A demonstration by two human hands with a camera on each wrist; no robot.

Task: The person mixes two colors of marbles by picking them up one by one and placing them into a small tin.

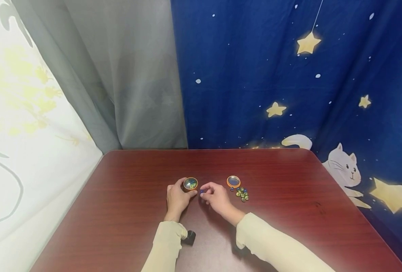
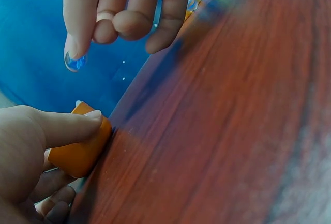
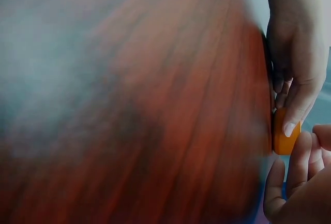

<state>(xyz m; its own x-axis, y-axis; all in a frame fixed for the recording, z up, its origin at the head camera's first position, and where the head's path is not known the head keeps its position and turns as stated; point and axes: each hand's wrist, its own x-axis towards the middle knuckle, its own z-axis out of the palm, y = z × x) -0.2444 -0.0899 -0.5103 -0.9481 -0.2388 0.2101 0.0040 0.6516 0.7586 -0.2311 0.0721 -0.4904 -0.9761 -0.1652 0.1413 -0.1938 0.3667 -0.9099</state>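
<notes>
My left hand [image 1: 177, 198] grips a small round orange container [image 2: 80, 154], its thumb pressed on the outer wall in the left wrist view. Several green and blue marbles [image 1: 192, 185] lie inside it. Just to the right of the container, my right hand [image 1: 218, 198] pinches a clear marble with blue in it [image 2: 76, 62] between thumb and index finger. That marble is held above the tabletop, apart from the container. The right hand's other fingers are loosely bent. In the right wrist view the marble is hidden.
Right of the hands, several green and blue marbles [image 1: 243, 193] lie loose on the dark red wooden table [image 1: 133, 189]. Behind them sits an orange-rimmed round lid [image 1: 233, 181]. Grey [image 1: 146, 94] and blue star-patterned curtains [image 1: 238, 75] hang behind the table's far edge.
</notes>
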